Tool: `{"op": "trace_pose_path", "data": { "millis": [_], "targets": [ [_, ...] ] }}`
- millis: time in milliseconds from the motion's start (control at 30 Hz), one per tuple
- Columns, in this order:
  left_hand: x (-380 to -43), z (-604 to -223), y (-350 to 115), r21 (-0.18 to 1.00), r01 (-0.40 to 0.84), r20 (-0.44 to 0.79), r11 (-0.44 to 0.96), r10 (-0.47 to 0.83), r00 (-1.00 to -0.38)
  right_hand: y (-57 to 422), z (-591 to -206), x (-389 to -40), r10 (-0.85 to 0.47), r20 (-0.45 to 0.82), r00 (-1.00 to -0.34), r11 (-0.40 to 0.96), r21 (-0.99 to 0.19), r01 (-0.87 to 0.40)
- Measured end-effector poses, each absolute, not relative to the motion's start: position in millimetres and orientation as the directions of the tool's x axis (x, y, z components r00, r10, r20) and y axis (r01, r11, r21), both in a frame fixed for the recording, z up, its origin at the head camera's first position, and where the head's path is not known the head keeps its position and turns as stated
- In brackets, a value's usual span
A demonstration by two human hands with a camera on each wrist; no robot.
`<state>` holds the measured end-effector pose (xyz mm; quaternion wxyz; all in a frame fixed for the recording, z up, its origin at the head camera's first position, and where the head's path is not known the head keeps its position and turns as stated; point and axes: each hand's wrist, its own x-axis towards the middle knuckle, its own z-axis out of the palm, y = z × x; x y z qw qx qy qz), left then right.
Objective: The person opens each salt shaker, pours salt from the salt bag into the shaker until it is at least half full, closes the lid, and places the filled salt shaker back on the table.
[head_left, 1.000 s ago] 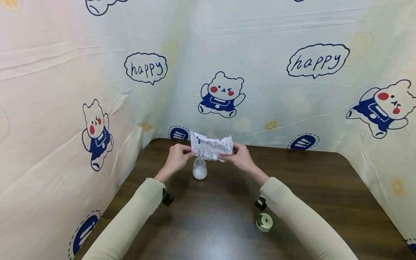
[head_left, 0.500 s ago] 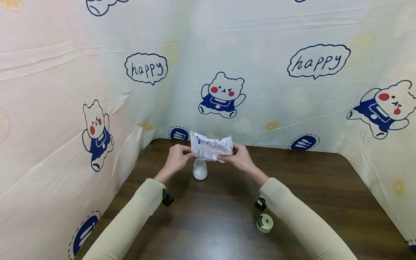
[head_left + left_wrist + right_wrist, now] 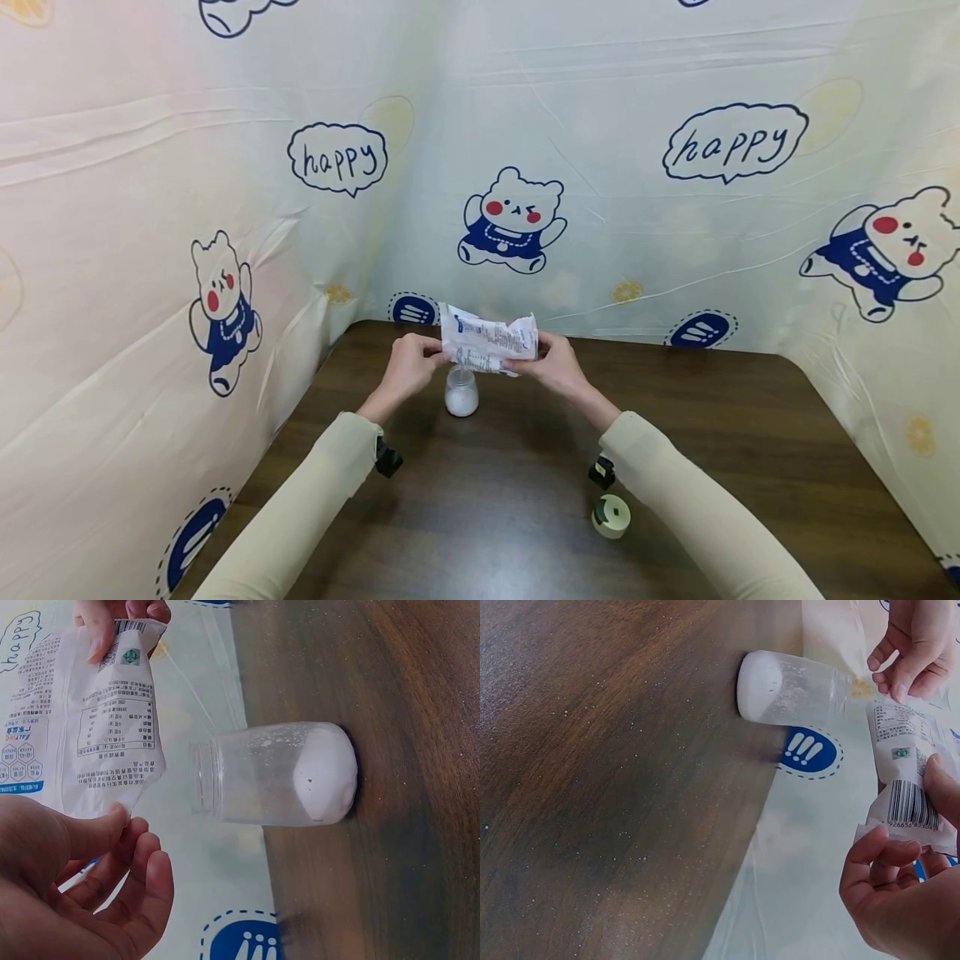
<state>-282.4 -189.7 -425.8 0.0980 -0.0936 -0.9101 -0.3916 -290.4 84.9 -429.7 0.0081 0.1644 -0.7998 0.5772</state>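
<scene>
A white printed salt bag (image 3: 489, 337) is held aloft between both hands, over the mouth of a clear glass jar (image 3: 461, 393). My left hand (image 3: 411, 364) pinches the bag's open corner between thumb and index finger, close to the jar's rim; its other fingers curl loosely in the left wrist view. At the opposite end, by the barcode, my right hand (image 3: 900, 892) grips the bag with its thumb on the printed side. The jar (image 3: 289, 776) stands upright on the table, its lower part filled with white grains and some specks clinging to the inner wall.
A pale green round lid (image 3: 611, 516) lies on the dark wooden table (image 3: 480, 500) near the right forearm. White grains are scattered over the tabletop in the right wrist view. A printed curtain (image 3: 600, 217) rises behind the table and along its sides.
Hardly anything differs: both hands keep the salt bag over the jar in nearly the same pose. The jar and lid stay where they were.
</scene>
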Motion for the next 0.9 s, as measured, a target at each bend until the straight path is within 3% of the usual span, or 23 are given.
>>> {"op": "trace_pose_path", "data": {
  "millis": [600,900],
  "targets": [
    [-282.5,-425.4,-189.8,0.696,0.252,0.251,0.672,0.101,-0.963,84.4,-428.5,-289.5,-0.249,0.19,-0.95,0.257,-0.932,-0.254],
    [-283.7,-426.0,-188.0,0.695,0.252,0.254,0.674,0.099,-0.962,83.6,-391.5,-261.4,-0.258,0.17,-0.951,0.263,-0.935,-0.238]
  ]
}}
